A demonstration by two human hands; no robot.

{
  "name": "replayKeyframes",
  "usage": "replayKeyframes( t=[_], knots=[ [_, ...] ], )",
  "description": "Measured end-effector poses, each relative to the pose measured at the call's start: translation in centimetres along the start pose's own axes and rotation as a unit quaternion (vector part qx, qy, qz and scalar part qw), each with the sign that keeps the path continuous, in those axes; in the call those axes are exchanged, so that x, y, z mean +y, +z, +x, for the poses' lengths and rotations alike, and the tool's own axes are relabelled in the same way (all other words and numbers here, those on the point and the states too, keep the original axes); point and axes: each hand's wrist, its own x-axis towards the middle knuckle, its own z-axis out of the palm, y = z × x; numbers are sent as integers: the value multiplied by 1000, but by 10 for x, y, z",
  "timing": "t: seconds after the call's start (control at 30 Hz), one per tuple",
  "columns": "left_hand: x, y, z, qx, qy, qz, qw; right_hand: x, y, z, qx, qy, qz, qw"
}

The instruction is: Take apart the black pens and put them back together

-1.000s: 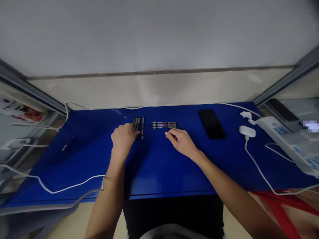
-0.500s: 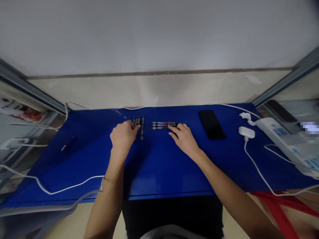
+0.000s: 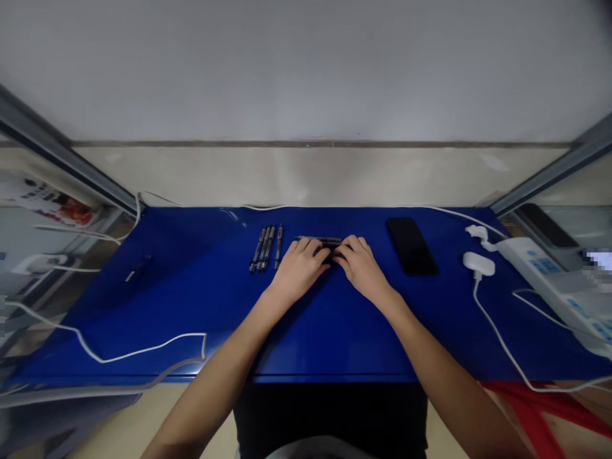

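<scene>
Nearest, dark clothing shows below the front edge of a blue desk, with a white cable trailing over its left part; further in, the left hand and the right hand lean in close together, fingers bent and thumbs turned toward each other, over a few dark pens lying crosswise; both hands seem to touch these, yet the fingers hide the contact, so I cannot tell whether either one truly grips; just left of the left hand, a group of pens lies side by side, pointing away from the person, with a single pen slightly apart from it; the step in hand looks like handling or evening up the crosswise pens; the next move, I judge, calls for light, level pressure from both sides, so that none rolls; to the right lie a black phone and a white case, near a power strip; a pale panel rises behind everything.
</scene>
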Motion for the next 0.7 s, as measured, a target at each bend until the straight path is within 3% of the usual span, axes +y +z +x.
replayKeyframes(
  t=[0.17, 0.3, 0.4, 0.7],
  knots=[
    [1, 8, -1, 12, -29, -15, 999, 2, -8, 3, -1, -1, 97, 995],
    [-6, 8, 0, 24, -43, -45, 998, 1, -13, 5, -54, 44, 199, 977],
    [-10, 8, 2, 19, -37, -52, 998, -1, -14, 5, -83, 31, 222, 971],
    [-11, 9, 3, -20, -70, -122, 990, 2, -3, 1, 10, -72, 146, 987]
  ],
)
